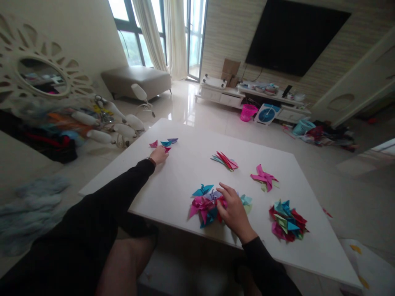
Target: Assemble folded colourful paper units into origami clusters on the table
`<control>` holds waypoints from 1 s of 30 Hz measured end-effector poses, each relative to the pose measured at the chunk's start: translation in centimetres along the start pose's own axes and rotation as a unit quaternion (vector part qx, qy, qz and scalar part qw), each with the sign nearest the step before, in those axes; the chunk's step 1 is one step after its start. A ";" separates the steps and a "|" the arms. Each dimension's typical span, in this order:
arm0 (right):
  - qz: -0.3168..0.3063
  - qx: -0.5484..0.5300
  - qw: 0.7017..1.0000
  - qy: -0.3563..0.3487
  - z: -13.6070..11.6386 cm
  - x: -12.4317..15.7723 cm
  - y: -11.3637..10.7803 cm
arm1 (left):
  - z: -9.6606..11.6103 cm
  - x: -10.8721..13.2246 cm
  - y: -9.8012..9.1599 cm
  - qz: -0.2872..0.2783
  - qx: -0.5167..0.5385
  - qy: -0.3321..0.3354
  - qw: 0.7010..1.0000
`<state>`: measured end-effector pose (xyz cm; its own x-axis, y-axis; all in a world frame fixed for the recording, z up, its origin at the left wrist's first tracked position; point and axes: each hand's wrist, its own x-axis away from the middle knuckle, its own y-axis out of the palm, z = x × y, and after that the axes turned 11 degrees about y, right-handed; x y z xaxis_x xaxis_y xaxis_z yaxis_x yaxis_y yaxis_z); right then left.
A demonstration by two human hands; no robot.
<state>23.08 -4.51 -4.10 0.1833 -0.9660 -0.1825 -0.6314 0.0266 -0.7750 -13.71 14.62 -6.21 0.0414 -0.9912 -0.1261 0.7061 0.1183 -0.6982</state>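
Observation:
At the far left of the white table [191, 164], my left hand [158, 156] has its fingers closed at a magenta folded paper boat [167, 149]. Close by stand a pink paper boat [153, 144], a teal paper boat [166, 144] and a purple paper boat [173, 140]. My right hand [233, 209] is over a heap of folded paper cranes [202, 204] by the near edge, fingers apart. A red folded paper [221, 202] lies between its thumb and fingers; whether they touch it I cannot tell.
Narrow folded papers [226, 161] lie mid-table. Pink and green folded pieces [264, 177] lie right of them, above a mixed colourful pile [288, 220]. A lamp with several white shades [125, 129] stands beyond the left edge. A bench [137, 82] is farther back.

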 end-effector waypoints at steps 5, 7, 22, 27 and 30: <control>0.061 -0.066 0.995 0.049 0.2 -0.7 -1.1 | 9.2 5.5 2.6 -0.089 0.097 0.078 0.988; 0.095 -0.136 0.981 0.104 0.5 -1.0 -1.7 | 13.6 9.0 3.7 -0.127 0.268 0.130 0.946; 0.077 -0.354 0.906 0.218 0.3 -0.7 -3.4 | 19.4 17.2 7.2 -0.116 0.356 0.018 0.927; 0.035 -0.439 0.872 0.215 -1.5 -1.1 -3.1 | 20.0 17.4 7.1 -0.110 0.453 -0.044 0.884; 0.028 -0.466 0.859 0.209 -2.2 -1.1 -3.0 | 19.8 17.7 7.0 -0.101 0.495 -0.054 0.861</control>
<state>23.11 -4.07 -0.30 -0.0308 -0.9829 0.1814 -0.9954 0.0467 0.0842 5.95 -3.26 0.65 -0.1252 -0.9917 0.0310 0.9612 -0.1134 0.2516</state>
